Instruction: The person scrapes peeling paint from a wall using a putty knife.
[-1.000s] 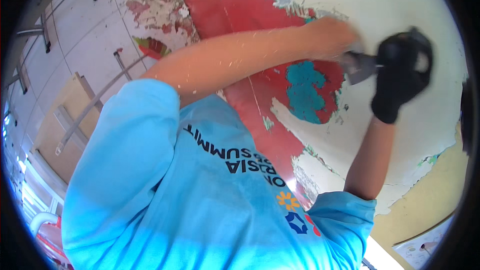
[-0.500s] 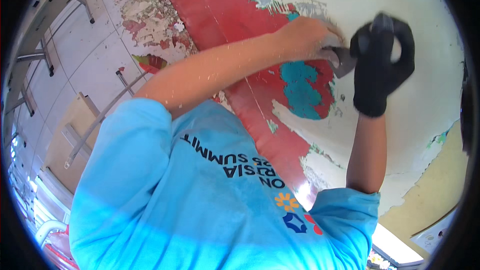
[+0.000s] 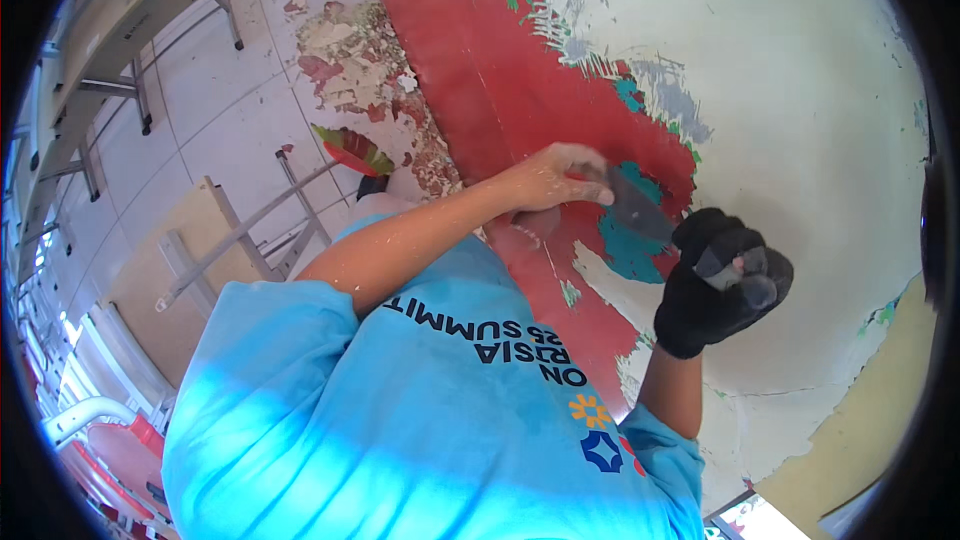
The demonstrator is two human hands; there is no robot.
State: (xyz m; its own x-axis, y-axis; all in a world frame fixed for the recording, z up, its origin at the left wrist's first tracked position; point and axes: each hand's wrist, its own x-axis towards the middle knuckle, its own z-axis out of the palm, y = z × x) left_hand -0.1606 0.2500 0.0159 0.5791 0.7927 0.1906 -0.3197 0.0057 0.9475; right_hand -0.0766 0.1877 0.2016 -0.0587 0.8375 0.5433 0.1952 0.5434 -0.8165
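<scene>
My bare left hand [image 3: 565, 178] is closed, with thumb and fingers pinched at the narrow end of a grey putty knife [image 3: 640, 210]. Its flat blade slants down to the right, and its far end meets my right hand [image 3: 728, 280], which wears a black glove. That gloved hand is curled closed around something greyish and shiny; I cannot make out its kind. Behind the blade is a turquoise patch [image 3: 632, 255] in the peeling red paint [image 3: 490, 60] of the wall.
Off-white wall coating [image 3: 800, 140] with ragged edges spreads to the right. Paint flakes [image 3: 350, 60] lie on the tiled floor [image 3: 220, 80] at the left, near a red-and-green object [image 3: 355, 150]. Folding furniture with metal legs [image 3: 110, 40] and a wooden board [image 3: 160, 290] stand along the left.
Both hands have come down, the left also moving leftward, and the gloved hand has turned. More of the blade now shows between them. The view has shifted slightly.
</scene>
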